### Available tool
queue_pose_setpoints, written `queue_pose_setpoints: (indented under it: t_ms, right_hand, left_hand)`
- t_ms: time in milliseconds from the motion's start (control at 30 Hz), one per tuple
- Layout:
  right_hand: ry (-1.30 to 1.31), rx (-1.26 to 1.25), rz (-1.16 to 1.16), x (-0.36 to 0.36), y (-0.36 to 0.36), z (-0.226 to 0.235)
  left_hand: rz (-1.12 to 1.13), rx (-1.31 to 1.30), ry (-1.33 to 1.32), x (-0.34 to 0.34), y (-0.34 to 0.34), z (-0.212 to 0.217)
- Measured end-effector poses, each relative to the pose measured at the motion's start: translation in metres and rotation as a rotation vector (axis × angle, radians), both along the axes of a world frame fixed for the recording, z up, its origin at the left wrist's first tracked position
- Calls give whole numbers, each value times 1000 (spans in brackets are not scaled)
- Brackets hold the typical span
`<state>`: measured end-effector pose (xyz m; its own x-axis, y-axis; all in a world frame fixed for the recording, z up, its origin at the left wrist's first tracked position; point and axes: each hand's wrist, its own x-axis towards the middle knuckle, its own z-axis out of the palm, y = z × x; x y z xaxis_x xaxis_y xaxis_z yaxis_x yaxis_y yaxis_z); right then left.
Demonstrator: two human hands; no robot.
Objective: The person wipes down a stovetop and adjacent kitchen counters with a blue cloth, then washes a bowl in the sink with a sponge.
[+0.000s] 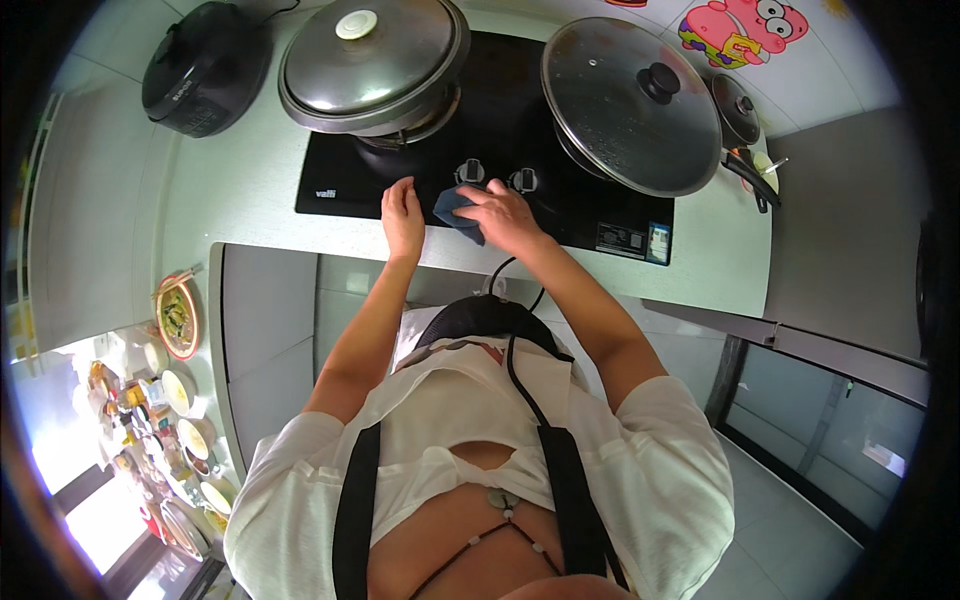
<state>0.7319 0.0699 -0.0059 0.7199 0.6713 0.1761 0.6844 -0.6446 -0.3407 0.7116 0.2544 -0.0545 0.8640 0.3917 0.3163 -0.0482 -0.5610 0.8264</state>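
Note:
My right hand (503, 216) presses a dark blue cloth (456, 212) onto the front edge of the black glass gas stove (345, 190), just below its two control knobs (470, 172). To its left, my left hand (402, 218) rests over the same front edge with its fingers loosely curled together and nothing visible in them. A large steel pot (375, 60) with a domed lid stands on the left burner. On the right burner is a wide pan with a glass lid (625, 105), its dark handle pointing right.
A black rice cooker (205, 70) stands at the back left of the counter. A small lidded pot (736, 108) is behind the pan handle. At left are a dish of food with chopsticks (178, 318) and several bowls and jars. A tall grey cabinet (850, 230) flanks the right.

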Motion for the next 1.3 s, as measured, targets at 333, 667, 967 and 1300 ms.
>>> queue_pose_setpoints:
  t_ms: [333, 667, 967, 1300]
  right_hand:
    - [168, 34, -147, -26, -121, 4]
    - [-99, 6, -378, -44, -95, 21]
    - [-144, -160, -64, 91, 2, 26]
    - [192, -585, -495, 60, 11, 6]
  left_hand:
    - [-39, -7, 3, -5, -51, 3]
    - [-144, -29, 100, -7, -45, 7]
    - [-168, -94, 135, -7, -15, 5]
    - [-265, 13, 100, -10, 11, 1]
